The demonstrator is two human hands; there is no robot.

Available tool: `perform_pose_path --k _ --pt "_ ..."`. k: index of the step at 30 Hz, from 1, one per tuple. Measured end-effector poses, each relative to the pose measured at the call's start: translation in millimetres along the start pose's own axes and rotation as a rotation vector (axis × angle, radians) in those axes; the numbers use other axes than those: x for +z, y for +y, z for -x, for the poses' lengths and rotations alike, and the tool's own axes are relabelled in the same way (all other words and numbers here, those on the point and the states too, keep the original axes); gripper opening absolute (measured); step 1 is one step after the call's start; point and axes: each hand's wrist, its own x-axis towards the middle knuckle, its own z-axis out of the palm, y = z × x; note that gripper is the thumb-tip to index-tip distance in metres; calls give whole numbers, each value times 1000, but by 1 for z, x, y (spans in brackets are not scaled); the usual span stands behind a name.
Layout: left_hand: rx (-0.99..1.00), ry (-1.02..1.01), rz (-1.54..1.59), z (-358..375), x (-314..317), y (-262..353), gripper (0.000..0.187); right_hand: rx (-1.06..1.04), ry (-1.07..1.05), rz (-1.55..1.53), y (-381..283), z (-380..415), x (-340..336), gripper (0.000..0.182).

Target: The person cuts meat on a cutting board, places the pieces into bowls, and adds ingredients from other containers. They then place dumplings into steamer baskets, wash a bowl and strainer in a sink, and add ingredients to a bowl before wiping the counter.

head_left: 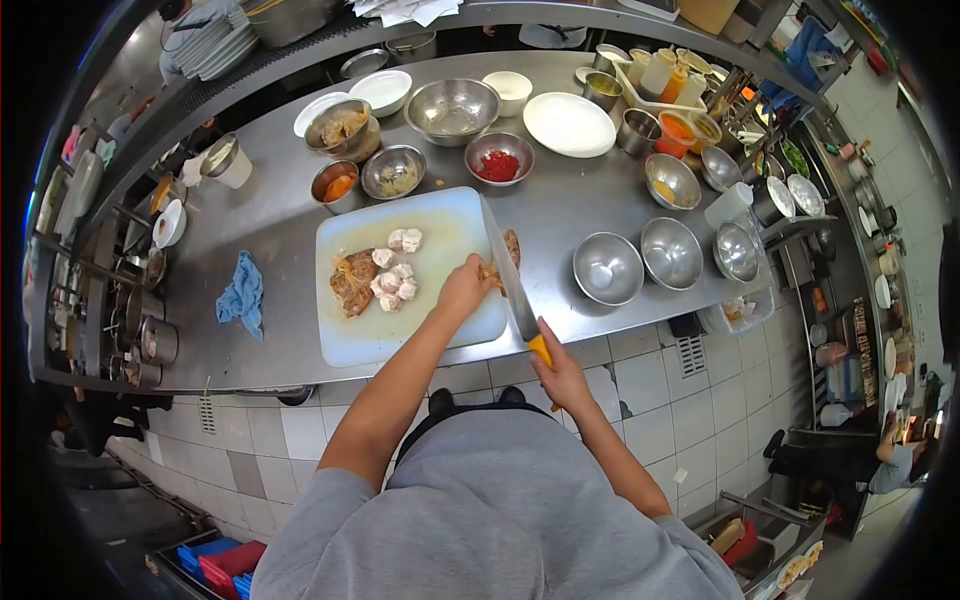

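Observation:
My right hand (562,378) grips a long knife (512,275) by its yellow handle, the blade pointing away from me over the right edge of the white cutting board (440,330). My left hand (465,288) is closed, fingers pinching the yellowish end of a brown piece of meat beside the blade. Beyond the blade shows a brown piece of meat (512,247); the knife hides whether it joins the pinched end. On the board's left half lie a browned lump of meat (352,282) and several pale, rounded chunks (395,285).
Behind the board stand metal bowls, including one with red contents (499,166), and a white oval plate (569,125). Steel bowls (608,268) sit to the right. A blue cloth (241,295) lies left. An overhead shelf (290,65) crosses the far side.

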Motion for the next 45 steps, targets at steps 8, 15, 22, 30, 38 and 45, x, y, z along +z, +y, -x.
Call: perform_pose_path --k 8,15,22,30,38,45 --pt "85 -101 -229 6 -24 1 20 -58 25 337 -21 -42 40 68" --pt "105 -129 -129 8 -23 -11 17 -27 88 400 -45 -58 60 70" --pt "-18 -95 201 1 -19 -42 18 80 -84 532 -26 47 42 82" --pt "-106 148 666 37 -156 -56 11 8 53 419 -4 59 30 75" --pt "-15 48 -382 51 -212 -139 37 115 195 415 15 26 5 72" --pt "-154 -100 -349 59 -241 -127 30 17 290 301 15 26 -9 71"
